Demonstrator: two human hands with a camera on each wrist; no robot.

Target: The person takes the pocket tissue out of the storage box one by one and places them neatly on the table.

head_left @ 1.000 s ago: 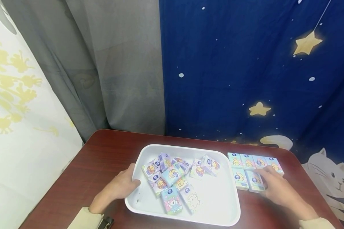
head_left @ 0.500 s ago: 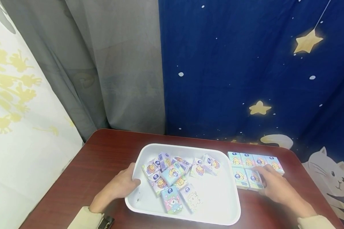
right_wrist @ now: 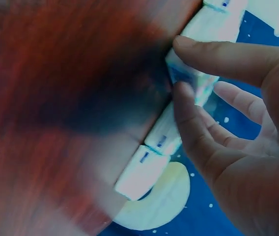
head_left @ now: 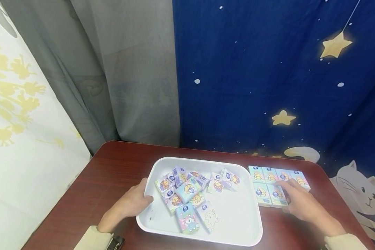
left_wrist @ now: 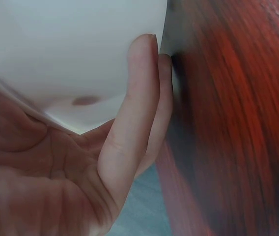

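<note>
A white plastic tray (head_left: 234,215) holds several small pocket tissue packs (head_left: 186,217) in pastel wrappers with cartoon animals, lying loosely at different angles. My left hand (head_left: 134,199) grips the tray's left rim, thumb over the inner side; in the left wrist view its fingers (left_wrist: 142,88) lie along the outside of the tray. To the right of the tray, more tissue packs (head_left: 257,174) form a back row, with two in front. My right hand (head_left: 301,205) pinches the right front pack (head_left: 275,195); thumb and index finger (right_wrist: 188,105) hold its sides in the right wrist view.
Everything stands on a dark red wooden table (head_left: 122,156). Grey and blue star-patterned curtains (head_left: 253,86) hang behind it. At the left is a white surface (head_left: 34,166) with yellow prints. The lined-up packs sit close to the tray's right rim.
The pack in my right hand has slid slightly back and left, closer against its neighbour and the back row. My left hand and the tray have stayed in place.
</note>
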